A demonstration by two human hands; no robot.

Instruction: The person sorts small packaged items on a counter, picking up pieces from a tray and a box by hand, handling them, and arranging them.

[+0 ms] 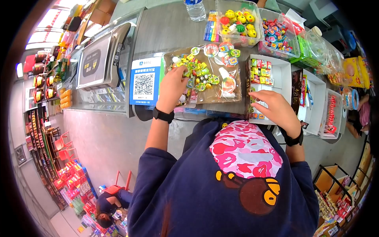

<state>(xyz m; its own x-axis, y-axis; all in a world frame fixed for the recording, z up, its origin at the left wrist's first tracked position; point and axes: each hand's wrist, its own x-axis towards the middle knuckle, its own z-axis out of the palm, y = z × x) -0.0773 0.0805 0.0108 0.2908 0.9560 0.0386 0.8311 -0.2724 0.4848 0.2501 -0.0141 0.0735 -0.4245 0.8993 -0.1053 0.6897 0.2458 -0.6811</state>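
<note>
A blue-and-white QR-code sign (144, 83) headed 支付宝 (Alipay) lies on the grey worktop (160, 33); its smaller lines are unreadable, as are the characters on the screened device (96, 61). The left hand (173, 85), fingers curled closely together, reaches into green-and-yellow wrapped pieces (203, 73) heaped on a plastic-covered brown sheet (209, 95); whether it grips one cannot be told. The right hand (274, 108), fingers slightly parted, hovers over a white cardboard box (281, 81) near small packets (261, 73).

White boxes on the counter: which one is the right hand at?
The box with rows of small packets inside: the right hand is over its left part. The other box, further right, has no hand at it.
</note>
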